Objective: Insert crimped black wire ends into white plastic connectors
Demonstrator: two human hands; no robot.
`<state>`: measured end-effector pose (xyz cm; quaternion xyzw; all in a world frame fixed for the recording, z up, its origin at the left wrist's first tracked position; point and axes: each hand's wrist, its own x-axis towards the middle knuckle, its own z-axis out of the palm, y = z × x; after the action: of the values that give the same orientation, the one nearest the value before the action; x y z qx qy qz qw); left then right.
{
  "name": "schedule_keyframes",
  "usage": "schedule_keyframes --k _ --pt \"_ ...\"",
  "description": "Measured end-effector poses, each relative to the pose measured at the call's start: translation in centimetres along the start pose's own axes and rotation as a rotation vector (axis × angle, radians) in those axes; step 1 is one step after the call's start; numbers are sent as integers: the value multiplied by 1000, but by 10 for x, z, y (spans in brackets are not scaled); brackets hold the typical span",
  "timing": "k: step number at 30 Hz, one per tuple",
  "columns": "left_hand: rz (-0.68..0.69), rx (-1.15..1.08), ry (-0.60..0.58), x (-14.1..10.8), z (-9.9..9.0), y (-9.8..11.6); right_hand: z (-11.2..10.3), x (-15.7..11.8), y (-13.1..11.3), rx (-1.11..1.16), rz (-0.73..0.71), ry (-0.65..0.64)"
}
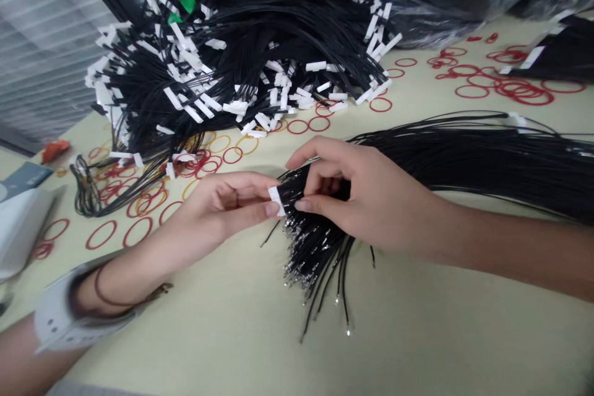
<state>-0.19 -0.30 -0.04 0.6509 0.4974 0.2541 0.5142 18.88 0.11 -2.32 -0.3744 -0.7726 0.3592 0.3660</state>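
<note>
Holding, head view: L hand [223,204] pinched on white connector [276,201]; R hand [362,195] clamped round black wire bundle [315,223], just beside it.
Risk: hard pull could snag crimped wire ends [297,269], tangling bundle, bending pins.
Room: table [232,346] runs on below hands to near edge; wire pile [260,55], red rubber bands [533,99] lie beyond.

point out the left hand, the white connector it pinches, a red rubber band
left hand [223,204], head view, middle of the hand
white connector [276,201], head view, its body
red rubber band [86,236], head view, left side of the loop
</note>
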Motion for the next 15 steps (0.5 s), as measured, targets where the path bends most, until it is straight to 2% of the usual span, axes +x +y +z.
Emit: schedule_keyframes --k 7,15 --pt "13 25 4 0 3 3 3 -1 -1 16 -14 32" --pt "64 42 -26 -5 2 2 7 -9 -2 -78 -120 78"
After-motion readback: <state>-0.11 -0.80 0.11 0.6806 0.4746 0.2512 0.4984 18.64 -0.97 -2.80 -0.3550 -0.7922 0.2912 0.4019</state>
